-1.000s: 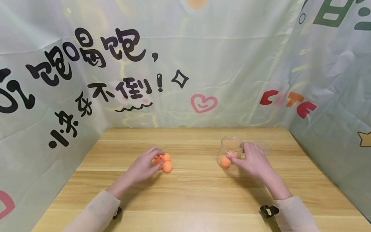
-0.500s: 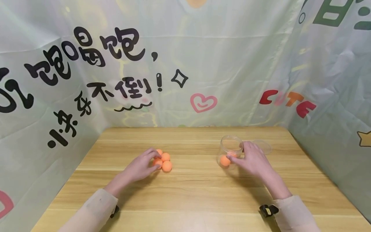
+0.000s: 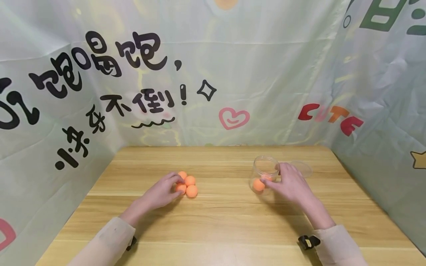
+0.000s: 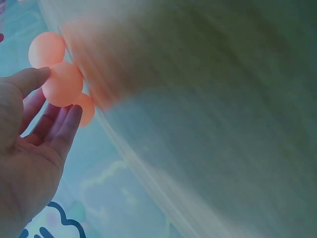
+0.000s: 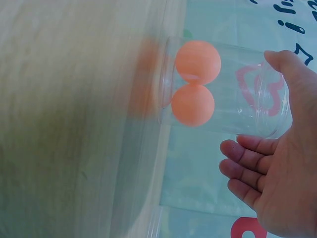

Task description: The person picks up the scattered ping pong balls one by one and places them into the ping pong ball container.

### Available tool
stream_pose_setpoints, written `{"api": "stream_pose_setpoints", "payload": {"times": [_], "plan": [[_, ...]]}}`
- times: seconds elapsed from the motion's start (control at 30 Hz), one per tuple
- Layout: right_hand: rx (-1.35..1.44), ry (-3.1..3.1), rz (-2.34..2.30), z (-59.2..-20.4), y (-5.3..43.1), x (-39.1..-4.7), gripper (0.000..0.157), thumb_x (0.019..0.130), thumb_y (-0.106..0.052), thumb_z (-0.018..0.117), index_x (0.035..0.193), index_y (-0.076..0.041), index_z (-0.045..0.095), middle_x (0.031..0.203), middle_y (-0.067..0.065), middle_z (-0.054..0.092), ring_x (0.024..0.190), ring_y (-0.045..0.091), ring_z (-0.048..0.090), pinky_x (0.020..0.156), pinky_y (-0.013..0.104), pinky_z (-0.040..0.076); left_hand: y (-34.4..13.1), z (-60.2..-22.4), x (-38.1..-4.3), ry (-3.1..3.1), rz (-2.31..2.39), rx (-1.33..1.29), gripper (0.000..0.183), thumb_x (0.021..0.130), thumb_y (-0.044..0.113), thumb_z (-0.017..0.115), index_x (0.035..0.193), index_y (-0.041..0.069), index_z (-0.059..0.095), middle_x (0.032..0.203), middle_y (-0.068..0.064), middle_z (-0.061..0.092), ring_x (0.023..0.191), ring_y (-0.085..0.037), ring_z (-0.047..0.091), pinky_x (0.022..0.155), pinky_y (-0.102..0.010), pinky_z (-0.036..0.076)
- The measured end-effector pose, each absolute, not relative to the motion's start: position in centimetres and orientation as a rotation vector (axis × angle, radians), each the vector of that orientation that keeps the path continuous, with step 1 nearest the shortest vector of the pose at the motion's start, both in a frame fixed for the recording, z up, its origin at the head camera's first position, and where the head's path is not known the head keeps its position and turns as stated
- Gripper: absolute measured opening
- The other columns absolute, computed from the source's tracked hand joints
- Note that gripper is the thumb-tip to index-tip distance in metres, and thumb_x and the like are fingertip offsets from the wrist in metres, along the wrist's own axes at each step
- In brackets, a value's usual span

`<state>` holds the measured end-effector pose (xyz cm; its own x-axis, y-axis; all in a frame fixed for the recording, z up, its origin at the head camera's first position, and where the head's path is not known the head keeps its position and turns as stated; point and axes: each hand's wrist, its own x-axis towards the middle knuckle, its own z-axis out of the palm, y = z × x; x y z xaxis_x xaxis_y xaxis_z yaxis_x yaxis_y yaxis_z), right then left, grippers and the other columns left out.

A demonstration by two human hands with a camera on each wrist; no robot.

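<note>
Several orange ping-pong balls (image 3: 191, 191) sit in a tight cluster at the left middle of the table. My left hand (image 3: 162, 191) reaches them from the left. Its thumb and fingertips pinch one ball (image 4: 63, 84), which still touches its neighbours in the left wrist view. To the right stands a clear, lidless jar (image 3: 254, 173), upright. Two orange balls (image 5: 193, 105) show side by side at its bottom. My right hand (image 3: 293, 183) holds the jar near its rim, thumb on one side and index finger on the other; the other fingers are loosely curled off the wall.
A clear round lid (image 3: 303, 169) lies on the wooden table (image 3: 219, 229) behind the right hand. Printed fabric (image 3: 266, 74) encloses the table at the back and both sides. Black wrist straps (image 3: 308, 242) show under the sleeves.
My left hand has drawn slightly left and towards me since a second ago, so more of the rear balls shows. The right hand and jar have stayed in place.
</note>
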<state>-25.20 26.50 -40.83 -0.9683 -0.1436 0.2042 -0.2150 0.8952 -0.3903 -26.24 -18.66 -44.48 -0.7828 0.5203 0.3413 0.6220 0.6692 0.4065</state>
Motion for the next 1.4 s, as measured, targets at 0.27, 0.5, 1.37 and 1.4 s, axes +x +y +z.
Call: {"api": "stream_pose_setpoints", "payload": {"times": [0.27,0.5,1.37,1.4], "plan": [[0.278,-2.887,0.618,-40.8,26.5,-25.2,0.08,0.09,-0.064,0.07,0.121,0.007,0.053,0.106,0.017,0.058,0.097,0.033,0.052,0.083,0.049,0.047,-18.9,-44.4,-26.1,-2.699,-0.809,-0.924,0.023,0.09,0.004,0.08,0.11,0.002,0.069,0.116,-0.01,0.064,0.101,-0.024,0.064,0.084,-0.039,0.06],[0.279,-2.884,0.61,-40.9,26.5,-25.2,0.079,0.09,-0.064,0.071,0.12,0.007,0.053,0.105,0.016,0.058,0.096,0.032,0.052,0.081,0.047,0.046,-19.0,-44.6,-26.0,-2.671,-0.826,-0.917,0.024,0.089,0.004,0.081,0.11,0.003,0.07,0.115,-0.009,0.065,0.102,-0.022,0.065,0.085,-0.037,0.06],[0.274,-2.89,0.617,-40.9,26.5,-25.2,0.084,0.09,-0.066,0.068,0.124,0.009,0.053,0.11,0.019,0.06,0.101,0.035,0.054,0.085,0.052,0.048,-18.1,-43.9,-25.9,-2.491,-0.994,-0.956,0.03,0.089,-0.003,0.08,0.116,0.0,0.067,0.122,-0.009,0.063,0.112,-0.025,0.065,0.094,-0.033,0.06],[0.274,-2.889,0.618,-40.9,26.5,-25.2,0.084,0.091,-0.066,0.068,0.124,0.009,0.053,0.11,0.019,0.06,0.101,0.035,0.054,0.085,0.052,0.048,-18.0,-43.8,-25.9,-2.482,-1.002,-0.951,0.031,0.088,-0.003,0.08,0.116,0.0,0.067,0.121,-0.009,0.063,0.111,-0.024,0.066,0.093,-0.033,0.061]]}}
